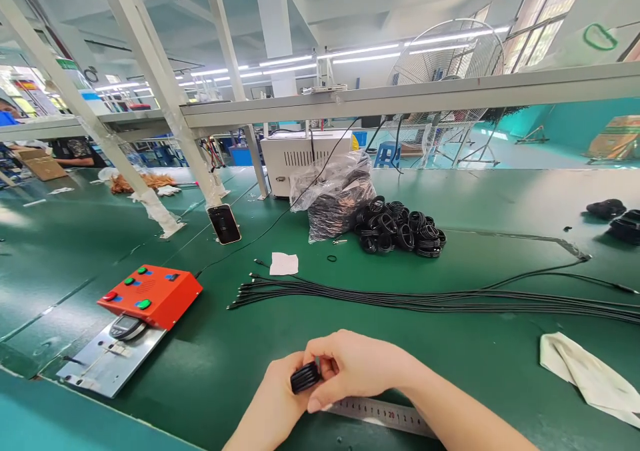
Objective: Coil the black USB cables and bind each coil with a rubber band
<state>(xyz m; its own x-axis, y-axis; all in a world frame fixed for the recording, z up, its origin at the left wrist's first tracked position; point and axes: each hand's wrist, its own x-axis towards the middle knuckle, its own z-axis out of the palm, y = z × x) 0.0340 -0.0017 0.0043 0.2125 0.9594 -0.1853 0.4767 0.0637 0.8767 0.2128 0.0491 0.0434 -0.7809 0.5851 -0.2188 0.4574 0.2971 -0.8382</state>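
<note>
Coiled cable (305, 377) gripped in left hand (280, 392), apparently to hold turns tight; right hand (356, 363) curled alongside, closure unclear.

Coiled cable (305, 377): plain black. Flat-topped desk (450, 344): dark green. Box-shaped control unit (165, 298): orange-red; round buttons (144, 304): green, red. Metal ruler (380, 413): silver, dark graduations.

On the table (480, 344), long cables (380, 298) lie behind the held coil (305, 378), before piled coils (395, 224).
</note>
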